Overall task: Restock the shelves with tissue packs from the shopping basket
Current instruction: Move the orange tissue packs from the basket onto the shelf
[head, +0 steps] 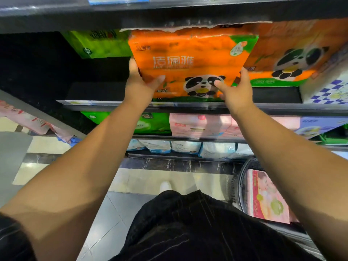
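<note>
Placement step in hand: my left hand (pixel 140 81) and right hand (pixel 235 91) have their fingers clamped on the two lower sides of the orange panda tissue pack (pixel 190 63), which stands upright at the front edge of the shelf (pixel 105 103), just beside a matching orange pack (pixel 293 59). Next, I judge, it needs pushing back squarely, then release (the shopping basket (pixel 243 178) holds a pink pack (pixel 267 198) yet to shelve).

Shop aisle; stocked shelves (pixel 188 106), probable price strips, tissue packs (pixel 195 127), basket (pixel 243 185)
</note>
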The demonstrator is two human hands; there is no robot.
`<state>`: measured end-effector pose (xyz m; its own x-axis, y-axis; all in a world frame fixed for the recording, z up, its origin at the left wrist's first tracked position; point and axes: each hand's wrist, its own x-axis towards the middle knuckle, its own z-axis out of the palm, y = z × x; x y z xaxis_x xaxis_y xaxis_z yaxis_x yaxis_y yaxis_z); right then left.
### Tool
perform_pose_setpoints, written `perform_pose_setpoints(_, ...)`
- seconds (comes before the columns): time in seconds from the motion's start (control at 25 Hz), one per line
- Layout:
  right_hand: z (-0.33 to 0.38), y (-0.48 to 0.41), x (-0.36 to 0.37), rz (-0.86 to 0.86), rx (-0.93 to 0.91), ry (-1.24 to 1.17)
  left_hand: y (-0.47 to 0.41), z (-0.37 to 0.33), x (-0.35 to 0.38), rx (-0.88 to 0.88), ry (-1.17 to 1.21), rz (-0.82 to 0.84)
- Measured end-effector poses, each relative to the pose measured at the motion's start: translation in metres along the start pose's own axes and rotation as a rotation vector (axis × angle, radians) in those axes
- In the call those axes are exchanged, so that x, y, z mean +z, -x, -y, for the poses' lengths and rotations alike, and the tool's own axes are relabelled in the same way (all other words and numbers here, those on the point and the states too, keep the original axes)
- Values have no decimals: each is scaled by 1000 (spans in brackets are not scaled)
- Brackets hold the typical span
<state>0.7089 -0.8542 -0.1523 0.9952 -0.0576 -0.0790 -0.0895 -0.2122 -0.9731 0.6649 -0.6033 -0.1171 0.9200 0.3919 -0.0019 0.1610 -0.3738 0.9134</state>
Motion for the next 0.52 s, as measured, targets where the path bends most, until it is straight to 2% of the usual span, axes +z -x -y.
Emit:
perform_pose_setpoints(0.16, -12, -3, 9, -54, 1, 53, -10, 21, 3, -121, -118, 89)
perform_pose_setpoints(0.4, -8, -28, 18, -116, 26, 102, -40, 9, 12, -17, -341, 66)
perform_pose_setpoints(0.52, -10, -38, 26, -121, 56, 124, -52, 13, 13, 20, -289, 78)
